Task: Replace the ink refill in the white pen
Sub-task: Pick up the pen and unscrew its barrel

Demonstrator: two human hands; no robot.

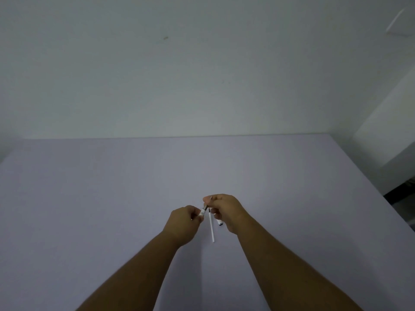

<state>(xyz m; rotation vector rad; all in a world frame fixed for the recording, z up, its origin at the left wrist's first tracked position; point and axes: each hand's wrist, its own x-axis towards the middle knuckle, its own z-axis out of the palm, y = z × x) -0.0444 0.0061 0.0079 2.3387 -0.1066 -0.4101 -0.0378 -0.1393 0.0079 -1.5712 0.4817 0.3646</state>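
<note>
Both my hands are held together over the middle of the pale lilac table. My left hand grips the white pen barrel near its front end. My right hand pinches the pen's tip section at the barrel's upper end, fingers closed on it. A thin white ink refill with a dark tip lies on the table between the two hands. A short white piece with a dark end, probably the pen cap, shows just under my right hand; I cannot tell whether the hand holds it.
A plain white wall rises behind the table's far edge. At the right stands a white block or cabinet, and a dark gap of floor lies beyond the table's right edge.
</note>
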